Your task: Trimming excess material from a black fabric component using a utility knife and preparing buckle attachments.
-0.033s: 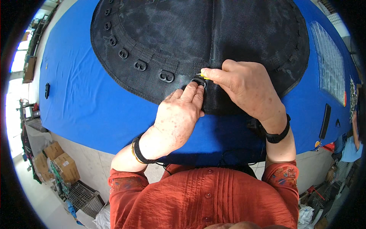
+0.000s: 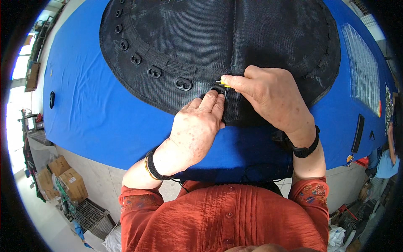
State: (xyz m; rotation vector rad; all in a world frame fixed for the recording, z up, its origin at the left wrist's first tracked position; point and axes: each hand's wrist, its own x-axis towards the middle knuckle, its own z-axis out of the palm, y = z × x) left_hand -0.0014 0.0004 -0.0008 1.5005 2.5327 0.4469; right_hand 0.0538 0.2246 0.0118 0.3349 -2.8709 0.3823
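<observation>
A round-edged black mesh mat (image 2: 189, 33) lies on a blue-covered table, with black plastic buckles (image 2: 183, 84) spaced along its left and near rim. My left hand (image 2: 193, 132) presses its fingertips together on one buckle (image 2: 219, 88) near the mat's front middle, partly hiding it. In my right hand (image 2: 270, 94), closed in a pinch, is a small yellow tool (image 2: 226, 82) with a thin metal tip. That tip points left, just above the buckle under my left fingers. Most of the tool is hidden by my thumb and fingers, so its exact kind is unclear.
The blue cloth (image 2: 92, 109) spreads around the mat. At right lie a clear plastic packet (image 2: 361, 67) and a long black bar (image 2: 358, 133). A small black piece (image 2: 52, 100) sits at far left. Cardboard boxes (image 2: 72, 185) stand on the floor at lower left.
</observation>
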